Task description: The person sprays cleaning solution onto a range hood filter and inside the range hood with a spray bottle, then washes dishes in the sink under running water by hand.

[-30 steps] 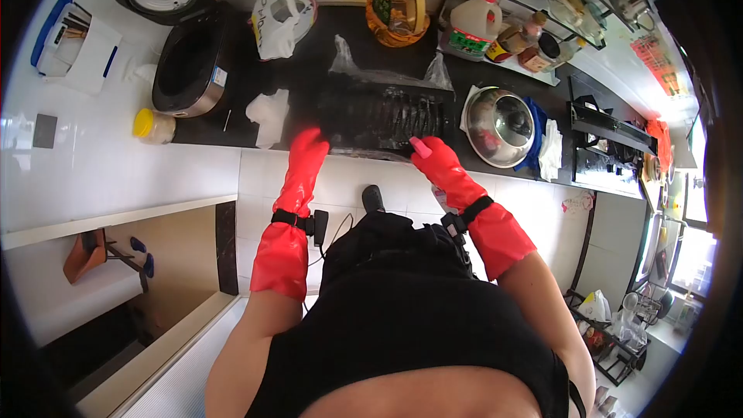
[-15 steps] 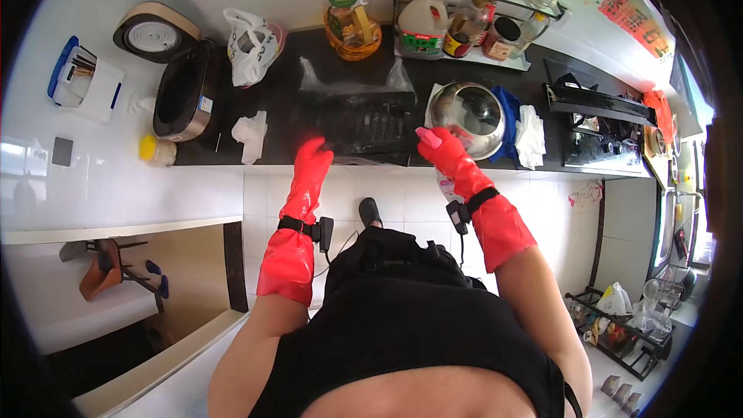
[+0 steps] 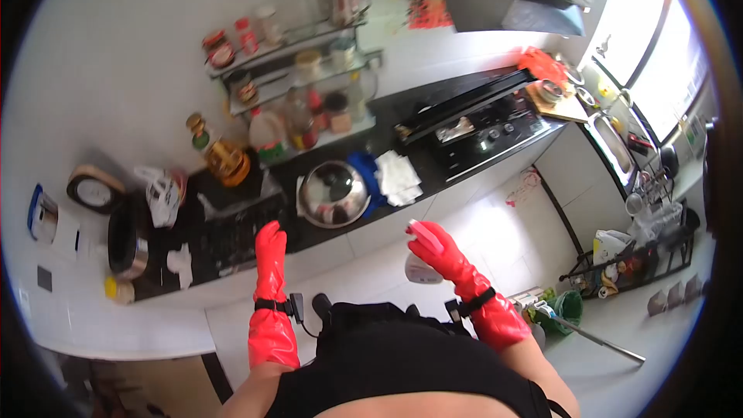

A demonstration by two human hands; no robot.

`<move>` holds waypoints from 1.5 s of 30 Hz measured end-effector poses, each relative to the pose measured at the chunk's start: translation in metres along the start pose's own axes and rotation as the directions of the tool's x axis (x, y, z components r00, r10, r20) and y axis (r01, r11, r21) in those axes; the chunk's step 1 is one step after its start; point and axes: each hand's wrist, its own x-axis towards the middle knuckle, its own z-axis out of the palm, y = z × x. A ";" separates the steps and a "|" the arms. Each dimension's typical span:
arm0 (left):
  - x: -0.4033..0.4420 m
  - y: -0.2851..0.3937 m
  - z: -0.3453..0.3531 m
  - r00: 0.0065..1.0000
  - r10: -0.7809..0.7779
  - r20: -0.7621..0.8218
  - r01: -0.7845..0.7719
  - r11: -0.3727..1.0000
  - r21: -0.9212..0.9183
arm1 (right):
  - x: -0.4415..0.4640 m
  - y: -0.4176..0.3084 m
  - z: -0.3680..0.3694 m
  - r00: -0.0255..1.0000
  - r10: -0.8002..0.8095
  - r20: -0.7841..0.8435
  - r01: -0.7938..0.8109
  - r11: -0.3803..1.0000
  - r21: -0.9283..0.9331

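Red rubber gloves cover both of my hands. My right hand (image 3: 439, 249) is wrapped round the pink head of a spray bottle (image 3: 422, 269), whose pale body hangs below the fingers, in front of the counter. My left hand (image 3: 271, 241) is raised at the counter's front edge, its fingers drawn together and nothing visible in them. Beside it, on the dark counter, lies a black slatted panel (image 3: 232, 241) under clear plastic film (image 3: 241, 200). A metal pan with a domed lid (image 3: 334, 192) sits between my two hands, further back.
White cloths (image 3: 398, 178) and a blue cloth (image 3: 364, 170) lie right of the pan. Further right are the gas stove (image 3: 487, 135) and the sink (image 3: 611, 143). A rice cooker (image 3: 128, 240) stands left. A shelf of jars (image 3: 302, 70) hangs behind. A green bin (image 3: 569, 311) is on the floor.
The view has swung right, bringing the stove, sink and range hood into fuller sight. My right hand has moved right, away from the pan, with the spray bottle. My left hand stays near the panel.
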 end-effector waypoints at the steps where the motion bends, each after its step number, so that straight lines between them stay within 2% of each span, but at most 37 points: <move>1: 0.003 0.003 0.020 0.999 0.018 0.036 -0.019 1.000 0.011 | -0.012 0.001 -0.023 0.998 -0.009 -0.067 0.007 0.999 -0.037; 3: 0.013 -0.003 0.062 0.986 0.136 0.094 -0.142 0.989 0.053 | -0.033 0.002 -0.065 0.981 -0.023 -0.192 0.003 0.994 -0.105; 4: 0.017 0.001 0.083 0.967 0.212 0.143 -0.230 0.964 0.130 | -0.041 0.003 -0.083 0.971 -0.017 -0.238 -0.010 0.994 -0.112; 5: 0.017 0.002 0.106 0.959 0.236 0.156 -0.257 0.958 0.128 | -0.050 0.003 -0.101 0.960 -0.007 -0.281 -0.027 0.993 -0.117; 7: 0.008 0.038 0.155 0.970 0.112 0.215 -0.120 0.993 0.023 | -0.062 0.003 -0.131 0.931 -0.009 -0.366 -0.039 0.991 -0.125; 8: 0.009 0.051 0.176 0.958 0.102 0.269 -0.119 0.992 0.047 | -0.066 0.003 -0.145 0.912 -0.023 -0.410 -0.034 0.991 -0.132; 9: 0.034 0.019 0.192 0.928 0.182 0.325 -0.195 0.981 0.005 | -0.066 0.006 -0.160 0.890 -0.039 -0.454 -0.028 0.990 -0.140; 10: 0.039 0.014 0.213 0.921 0.204 0.333 -0.214 0.977 -0.006 | -0.062 0.011 -0.176 0.869 -0.169 -0.466 0.003 0.942 -0.336; 12: 0.051 0.012 0.265 0.904 0.252 0.344 -0.258 0.966 -0.031 | -0.061 0.011 -0.204 0.839 -0.197 -0.507 -0.030 0.914 -0.405; 13: 0.048 0.035 0.285 0.881 0.260 0.395 -0.290 0.957 0.017 | -0.055 0.014 -0.218 0.823 -0.218 -0.525 -0.042 0.898 -0.438; 15: 0.048 0.069 0.326 0.856 0.251 0.452 -0.240 0.967 -0.083 | -0.041 0.022 -0.250 0.796 -0.363 -0.484 -0.039 0.768 -0.639; 17: 0.071 0.062 0.370 0.799 0.258 0.543 -0.219 0.966 -0.137 | -0.027 0.012 -0.271 0.769 -0.186 -0.612 -0.075 0.924 -0.375; 20: 0.092 0.071 0.443 0.780 0.227 0.583 -0.175 0.974 -0.145 | -0.004 0.050 -0.321 0.752 -0.306 -0.585 0.063 0.915 -0.398; 22: 0.108 0.073 0.495 0.742 0.219 0.633 -0.131 0.974 -0.183 | 0.012 0.044 -0.349 0.759 -0.185 -0.624 -0.024 0.950 -0.312; 23: 0.114 0.069 0.520 0.702 0.210 0.680 -0.123 0.977 -0.174 | 0.021 0.032 -0.357 0.756 -0.148 -0.637 -0.048 0.959 -0.280; 25: 0.117 0.087 0.577 0.615 0.187 0.766 -0.120 0.982 -0.144 | 0.039 0.039 -0.386 0.755 -0.189 -0.628 -0.047 0.939 -0.340; 27: 0.106 0.109 0.627 0.467 0.160 0.870 -0.034 0.986 -0.163 | 0.052 0.048 -0.410 0.745 -0.201 -0.637 -0.058 0.931 -0.361; 29: 0.090 0.131 0.674 0.296 0.163 0.941 -0.183 0.977 -0.111 | 0.070 0.052 -0.428 0.727 -0.196 -0.657 -0.061 0.936 -0.347; 30: 0.078 0.139 0.694 0.211 0.178 0.961 -0.243 0.962 -0.125 | 0.080 0.053 -0.435 0.703 -0.239 -0.670 -0.053 0.921 -0.385; 31: 0.067 0.152 0.712 0.125 0.190 0.974 -0.305 0.941 -0.145 | 0.093 0.047 -0.442 0.703 -0.211 -0.679 -0.058 0.935 -0.350; 33: 0.046 0.176 0.738 0.007 0.168 0.986 -0.541 0.830 -0.138 | 0.113 0.034 -0.455 0.702 -0.147 -0.697 -0.076 0.957 -0.278; 34: 0.036 0.176 0.753 -0.009 0.195 0.981 -0.542 0.823 -0.169 | 0.124 0.042 -0.463 0.700 -0.219 -0.680 0.045 0.964 -0.263; 35: 0.025 0.173 0.765 -0.024 0.221 0.975 -0.540 0.818 -0.199 | 0.134 0.048 -0.472 0.700 -0.245 -0.670 0.068 0.958 -0.279; 37: 0.007 0.180 0.779 0.030 0.177 0.984 -0.345 0.925 -0.156 | 0.156 0.057 -0.490 0.704 -0.296 -0.646 0.116 0.945 -0.307; 38: 0.002 0.168 0.792 0.056 0.203 0.978 -0.180 0.965 -0.190 | 0.168 0.061 -0.496 0.706 -0.285 -0.648 0.152 0.955 -0.254; 40: 0.002 0.163 0.811 0.169 0.255 0.952 -0.221 0.951 -0.215 | 0.190 0.066 -0.507 0.707 -0.248 -0.662 0.209 0.968 -0.139; 42: -0.002 0.157 0.830 0.311 0.383 0.870 -0.337 0.900 -0.276 | 0.210 0.082 -0.533 0.734 -0.347 -0.584 0.204 0.933 -0.297; 43: -0.001 0.151 0.840 0.363 0.390 0.846 -0.386 0.890 -0.244 | 0.219 0.089 -0.545 0.749 -0.386 -0.539 0.200 0.907 -0.370; 45: -0.005 0.150 0.855 0.511 0.374 0.774 -0.447 0.885 -0.133 | 0.237 0.094 -0.559 0.781 -0.276 -0.561 0.264 0.959 -0.104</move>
